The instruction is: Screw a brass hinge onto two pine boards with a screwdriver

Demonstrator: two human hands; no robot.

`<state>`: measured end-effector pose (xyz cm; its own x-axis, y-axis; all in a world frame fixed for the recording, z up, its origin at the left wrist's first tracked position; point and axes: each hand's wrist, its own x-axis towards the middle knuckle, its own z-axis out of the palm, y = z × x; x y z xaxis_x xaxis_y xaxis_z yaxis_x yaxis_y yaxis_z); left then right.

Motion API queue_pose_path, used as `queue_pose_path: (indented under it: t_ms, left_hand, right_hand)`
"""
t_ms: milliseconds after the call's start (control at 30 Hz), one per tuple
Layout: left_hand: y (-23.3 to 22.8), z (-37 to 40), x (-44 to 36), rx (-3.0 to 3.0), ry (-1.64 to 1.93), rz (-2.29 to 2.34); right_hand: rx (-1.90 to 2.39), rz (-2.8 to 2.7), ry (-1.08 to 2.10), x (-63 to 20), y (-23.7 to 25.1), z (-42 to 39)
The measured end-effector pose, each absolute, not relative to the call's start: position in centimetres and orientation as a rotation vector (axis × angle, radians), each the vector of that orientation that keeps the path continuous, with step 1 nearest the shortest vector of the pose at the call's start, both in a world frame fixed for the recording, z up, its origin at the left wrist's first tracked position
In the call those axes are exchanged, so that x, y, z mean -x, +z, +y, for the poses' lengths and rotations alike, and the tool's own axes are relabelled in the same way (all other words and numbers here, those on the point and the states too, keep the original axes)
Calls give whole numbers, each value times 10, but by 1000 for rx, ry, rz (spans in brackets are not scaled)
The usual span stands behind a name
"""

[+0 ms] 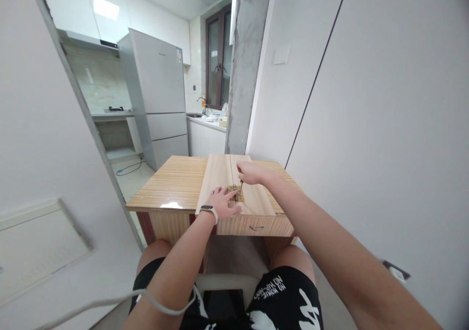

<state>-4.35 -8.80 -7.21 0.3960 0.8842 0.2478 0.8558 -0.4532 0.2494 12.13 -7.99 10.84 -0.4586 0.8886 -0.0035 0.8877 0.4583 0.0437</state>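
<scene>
Brass hinge (236, 193) flat across two boards (220, 174)

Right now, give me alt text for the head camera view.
A seated person's right hand holds a small screwdriver on a brass hinge joining two pale wooden boards; the left hand presses flat beside it. The boards lie on a light wood table; behind stands a grey fridge.

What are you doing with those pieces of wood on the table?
A person sits at a wooden table with two pale boards lying side by side on it. The left hand presses flat on the boards beside a small brass hinge that bridges the seam. The right hand holds a thin tool, probably a screwdriver, tip down on the hinge.
</scene>
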Motion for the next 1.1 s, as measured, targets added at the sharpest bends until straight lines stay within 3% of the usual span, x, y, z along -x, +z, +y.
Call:
queue_pose_path:
  t_ms: [1100]
  left_hand:
    - [-72, -88, 43, -2572, 546, 1588]
  right_hand:
    - [-1681, 2468, 161, -114, 124, -90]
